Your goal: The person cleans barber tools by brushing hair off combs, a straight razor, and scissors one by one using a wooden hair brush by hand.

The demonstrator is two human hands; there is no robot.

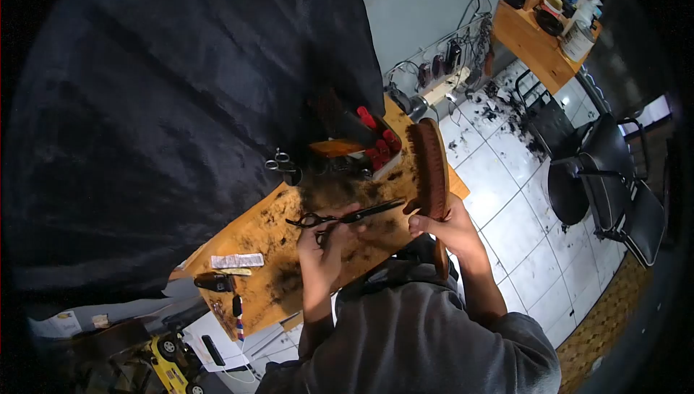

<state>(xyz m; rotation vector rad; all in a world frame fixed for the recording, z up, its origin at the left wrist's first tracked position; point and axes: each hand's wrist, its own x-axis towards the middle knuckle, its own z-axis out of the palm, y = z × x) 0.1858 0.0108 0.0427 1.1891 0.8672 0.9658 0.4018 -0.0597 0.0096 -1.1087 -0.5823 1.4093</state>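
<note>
My left hand [322, 253] is closed on a pair of black hair scissors [354, 216], its blades pointing right towards the brush. In my right hand [452, 228] is a wooden brush [432, 170] with brown bristles, held upright by its lower part, bristles facing left. Both hands are above a wooden table [256, 231] strewn with dark hair clippings. Beyond the scissors, a second pair of scissors [277, 160] stands in a dark cup [293, 176]. Beside it a container with red-topped items [382, 150] sits at the table's far side.
A large dark cloth [166, 119] hangs along the left. A black key fob-like object [214, 282] and paper strips [237, 260] lie at the table's left end. Black chairs [614, 184] stand right on a tiled floor [513, 213] with hair. Clippers [437, 65] hang on the wall.
</note>
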